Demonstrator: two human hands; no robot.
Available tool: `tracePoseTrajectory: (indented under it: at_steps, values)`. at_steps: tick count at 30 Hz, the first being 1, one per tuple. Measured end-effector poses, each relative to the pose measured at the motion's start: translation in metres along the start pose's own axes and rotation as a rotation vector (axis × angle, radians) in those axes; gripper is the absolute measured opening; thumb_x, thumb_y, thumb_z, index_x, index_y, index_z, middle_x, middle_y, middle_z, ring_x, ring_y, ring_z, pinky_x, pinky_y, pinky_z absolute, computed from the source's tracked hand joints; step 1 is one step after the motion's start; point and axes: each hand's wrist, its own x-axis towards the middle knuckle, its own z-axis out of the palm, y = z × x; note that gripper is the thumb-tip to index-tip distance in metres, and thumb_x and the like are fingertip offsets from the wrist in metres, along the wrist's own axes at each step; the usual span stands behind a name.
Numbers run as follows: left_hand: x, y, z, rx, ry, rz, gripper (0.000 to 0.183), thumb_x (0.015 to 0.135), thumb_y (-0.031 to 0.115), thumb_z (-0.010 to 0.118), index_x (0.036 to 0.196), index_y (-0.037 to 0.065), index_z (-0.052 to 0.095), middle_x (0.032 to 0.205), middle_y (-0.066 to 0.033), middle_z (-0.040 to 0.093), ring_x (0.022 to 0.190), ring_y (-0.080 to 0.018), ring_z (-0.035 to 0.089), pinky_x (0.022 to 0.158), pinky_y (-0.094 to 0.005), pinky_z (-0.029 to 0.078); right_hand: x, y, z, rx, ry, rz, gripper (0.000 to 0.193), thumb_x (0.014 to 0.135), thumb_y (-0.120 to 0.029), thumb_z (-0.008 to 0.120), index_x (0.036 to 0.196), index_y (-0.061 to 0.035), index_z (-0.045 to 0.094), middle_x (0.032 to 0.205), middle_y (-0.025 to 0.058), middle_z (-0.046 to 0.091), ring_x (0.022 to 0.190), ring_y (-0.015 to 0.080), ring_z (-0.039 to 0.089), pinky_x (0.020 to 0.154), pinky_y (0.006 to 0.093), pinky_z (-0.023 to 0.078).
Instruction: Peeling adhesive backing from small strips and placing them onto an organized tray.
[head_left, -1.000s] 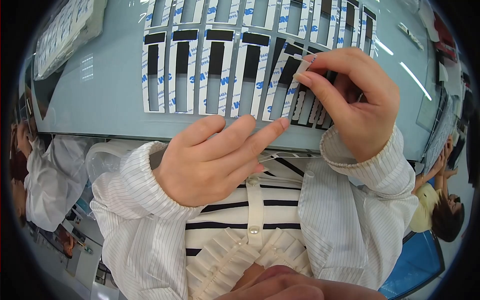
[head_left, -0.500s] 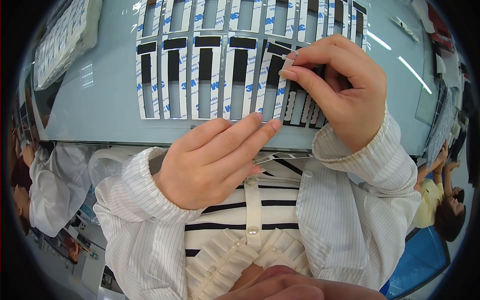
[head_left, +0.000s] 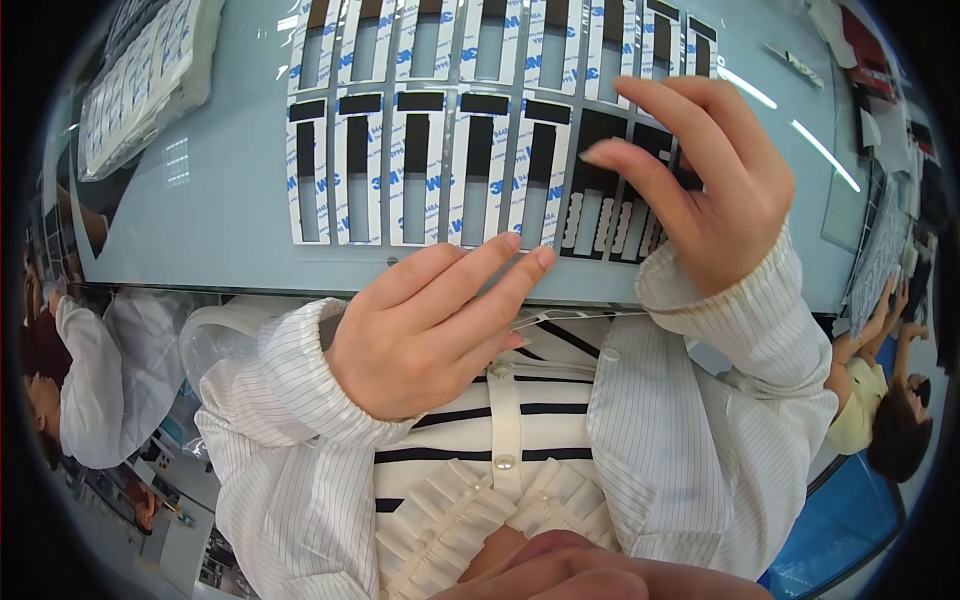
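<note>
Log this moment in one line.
left hand: at lower end of blue-printed white frame | right hand: open, empty, over black frames

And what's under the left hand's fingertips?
Beside the fingertips of the left hand, the fifth near-row frame from the left shows its near end; anything directly beneath is covered.

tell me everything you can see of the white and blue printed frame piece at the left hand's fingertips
The frame piece is a tall, narrow rectangle, its white sides printed in blue and looking like paper backing. A black bar crosses its far end; below, a black patch fills the upper opening, the rest showing grey-blue tabletop. It lies flat, fifth from left in the nearer row. The left hand's fingertips overlap its near end; contact pressure cannot be told.
</note>
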Motion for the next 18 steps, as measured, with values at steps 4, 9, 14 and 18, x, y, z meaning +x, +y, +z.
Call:
tracePoseTrajectory:
  at_steps: [4,9,14,18]
  values:
    - [-0.001,0.002,0.001,0.017,0.017,-0.034,0.02,0.082,0.024,0.071,0.084,0.005,0.067,0.129,-0.0065,0.067,0.12,-0.0244,0.061,0.085,-0.0352,0.047,-0.001,0.0,-0.015,-0.072,-0.145,-0.123,0.052,0.08,-0.046,0.075,0.118,-0.0101,0.073,0.119,0.0126,0.065,0.101,0.0243,0.061,0.082,0.036,0.053]
    - [-0.001,0.002,0.001,0.001,0.011,-0.044,0.02,0.078,0.022,0.073,0.086,0.005,0.068,0.13,-0.0052,0.066,0.121,-0.0237,0.061,0.088,-0.0361,0.047,-0.01,0.001,0.007,-0.085,-0.335,-0.323,0.077,0.084,-0.081,0.033,0.127,-0.0286,0.07,0.153,0.0181,0.042,0.142,0.037,0.035,0.118,0.0469,0.024]
    - [-0.002,0.0,-0.003,0.008,-0.001,-0.042,0.02,0.075,0.022,0.075,0.084,0.006,0.068,0.13,-0.0045,0.066,0.121,-0.0226,0.061,0.089,-0.0363,0.046,0.014,0.019,0.013,-0.21,-0.28,-0.372,0.084,0.084,-0.083,0.033,0.134,-0.0242,0.065,0.155,0.0195,0.039,0.146,0.0375,0.031,0.12,0.0477,0.017]
    - [0.001,-0.002,-0.005,0.005,-0.027,0.008,0.026,0.076,0.022,0.075,0.091,0.003,0.067,0.13,-0.0071,0.065,0.118,-0.0229,0.062,0.09,-0.0358,0.047,0.047,0.07,0.093,-0.166,0.625,-0.89,0.079,0.084,-0.084,0.036,0.148,-0.0378,0.048,0.162,0.0237,0.023,0.151,0.0427,0.018,0.119,0.0604,0.009]
